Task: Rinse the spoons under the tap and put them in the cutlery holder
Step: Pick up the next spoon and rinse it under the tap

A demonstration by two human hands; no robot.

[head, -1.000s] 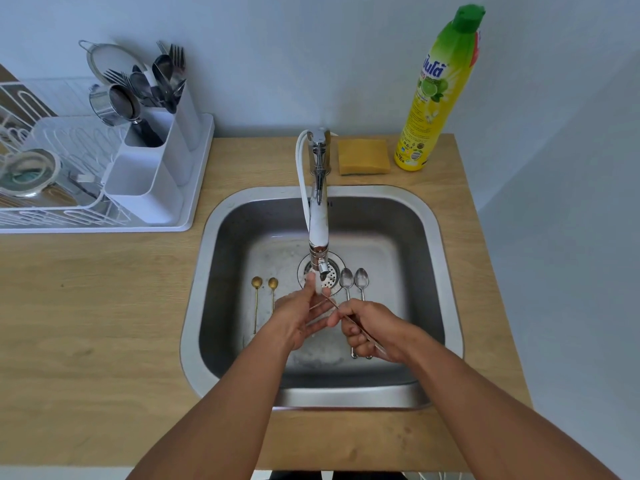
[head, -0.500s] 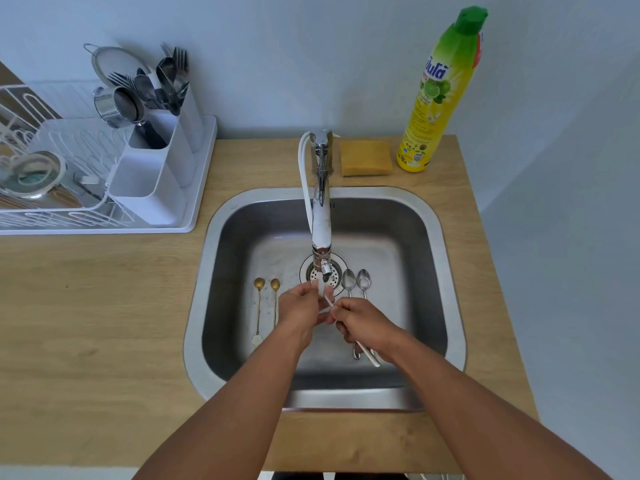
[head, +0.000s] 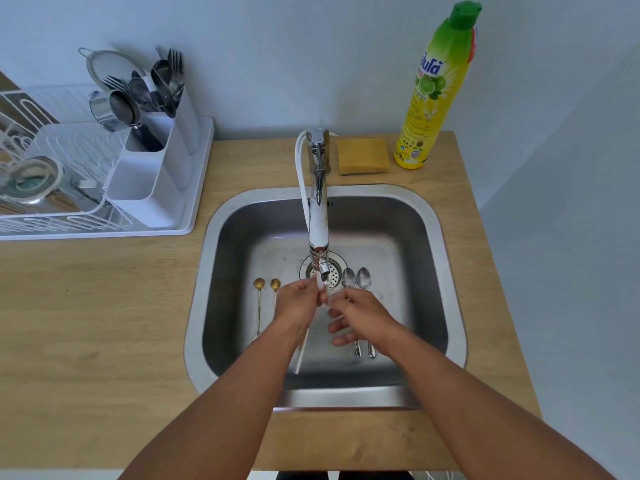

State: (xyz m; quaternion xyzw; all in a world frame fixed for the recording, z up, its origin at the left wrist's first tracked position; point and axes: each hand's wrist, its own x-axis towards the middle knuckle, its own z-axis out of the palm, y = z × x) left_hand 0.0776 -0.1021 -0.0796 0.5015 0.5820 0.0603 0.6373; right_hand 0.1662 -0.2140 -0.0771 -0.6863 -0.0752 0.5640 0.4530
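Both hands over the middle of the steel sink (head: 207,271), right under the tap's (head: 318,216) spout, water running down between them. Left hand (head: 298,303) curled, fingers closed round a white-handled spoon (head: 302,351) — handle slanting down and back out of the fist toward the near wall, bowl end hidden in the fingers at the stream. Right hand (head: 360,318) just beside it, fingers loosely spread and pointing left, not wrapped round anything visible; fingertips close to the left hand's at the stream, contact hard to judge through the splash.

On the sink floor, left of the hands, two gold spoons (head: 259,306) side by side, bowls toward the back wall, the right one half hidden by the left wrist. To the right of the drain (head: 333,271), two silver spoons (head: 356,278) likewise side by side, bowls up by the strainer, handle ends showing below the right hand.

On the wooden surface (head: 86,323), far left, a white dish rack (head: 104,188) with the white cutlery holder (head: 152,181) on its right side — back compartment bristling with forks and spoons, the near one showing nothing from here. Behind the sink, a yellow sponge (head: 362,156) and, beside it, a tall yellow-green bottle of dish soap (head: 433,98).
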